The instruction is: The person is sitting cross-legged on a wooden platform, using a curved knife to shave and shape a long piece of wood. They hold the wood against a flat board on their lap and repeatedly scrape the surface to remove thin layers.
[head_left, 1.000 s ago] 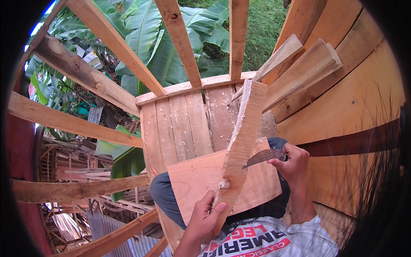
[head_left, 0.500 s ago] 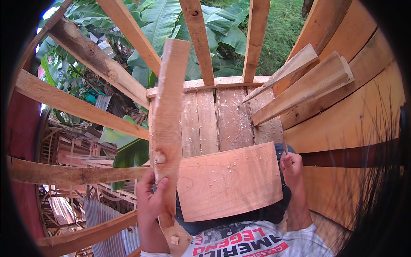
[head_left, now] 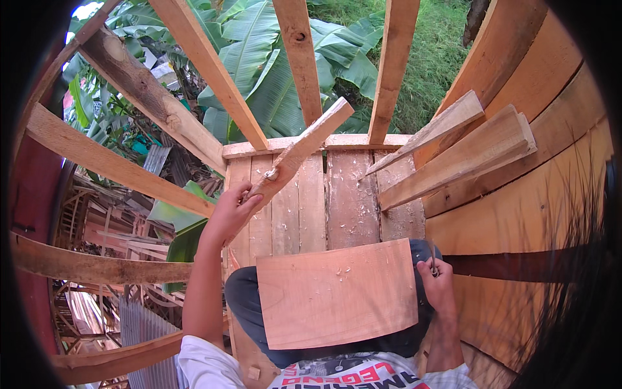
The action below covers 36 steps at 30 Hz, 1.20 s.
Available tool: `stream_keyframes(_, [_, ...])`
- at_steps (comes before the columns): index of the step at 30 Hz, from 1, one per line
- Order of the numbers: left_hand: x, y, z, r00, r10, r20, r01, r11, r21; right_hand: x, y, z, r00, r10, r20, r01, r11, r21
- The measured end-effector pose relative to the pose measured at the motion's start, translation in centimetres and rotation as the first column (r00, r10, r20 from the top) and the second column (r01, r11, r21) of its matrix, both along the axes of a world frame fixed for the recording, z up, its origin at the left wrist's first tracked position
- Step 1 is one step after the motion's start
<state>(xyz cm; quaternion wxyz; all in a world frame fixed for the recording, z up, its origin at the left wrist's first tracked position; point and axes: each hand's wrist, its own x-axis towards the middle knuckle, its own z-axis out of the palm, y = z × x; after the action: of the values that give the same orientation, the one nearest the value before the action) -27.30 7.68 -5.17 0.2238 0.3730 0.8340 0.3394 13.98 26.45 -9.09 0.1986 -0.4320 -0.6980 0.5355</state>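
My left hand [head_left: 228,214] is closed round the near end of a rough wooden slat [head_left: 308,144], held tilted with its far end up and to the right. A knot with a pale raised piece shows on the slat just beyond my fingers. My right hand [head_left: 440,285] is in a fist by my right knee, gripping a knife [head_left: 433,251] whose thin blade points away from me. Most of the knife's handle is hidden in the fist. Across my lap lies a wide flat board [head_left: 337,295] with a few shavings on it.
The plank floor [head_left: 353,194] is strewn with shavings. Several offcuts [head_left: 457,159] lean against the plank wall [head_left: 512,207] at the right. Wooden bars [head_left: 301,58] rise at the front and left, with banana leaves [head_left: 259,84] behind them. A small wood block [head_left: 254,373] lies at lower left.
My left hand has moved away from me, and the slat has swung from nearly upright to slanting right, lower over the floor. The knife stays in my right hand.
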Motion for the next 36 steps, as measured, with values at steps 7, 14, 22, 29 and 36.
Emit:
stream_keyframes(7, [-3.3, 2.6, -10.0, 0.995, -0.094, 0.011, 0.095, 0.987, -0.132, 2.3, 0.0, -2.4, 0.983, -0.17, -0.068, 0.118, 0.874, -0.471])
stream_keyframes(14, [-4.8, 4.2, -16.3, 0.989, -0.143, -0.024, 0.133, 0.959, -0.252, 1.7, 1.2, -2.7, 0.966, -0.243, -0.085, 0.16, 0.825, -0.542])
stream_keyframes(22, [-6.6, 2.8, -20.8, 0.996, -0.091, -0.022, 0.076, 0.922, -0.38, 1.3, 2.6, -2.4, 0.972, -0.23, -0.048, 0.147, 0.757, -0.636])
stream_keyframes(29, [-6.2, 3.0, -20.4, 0.996, -0.054, -0.072, 0.02, 0.913, -0.407, 1.2, 2.5, -3.1, 0.961, -0.277, -0.027, 0.203, 0.763, -0.613])
stream_keyframes(36, [-6.9, 1.3, -20.4, 0.999, -0.046, -0.025, 0.03, 0.895, -0.445, 1.7, 3.1, -3.6, 0.979, -0.205, 0.003, 0.168, 0.793, -0.586])
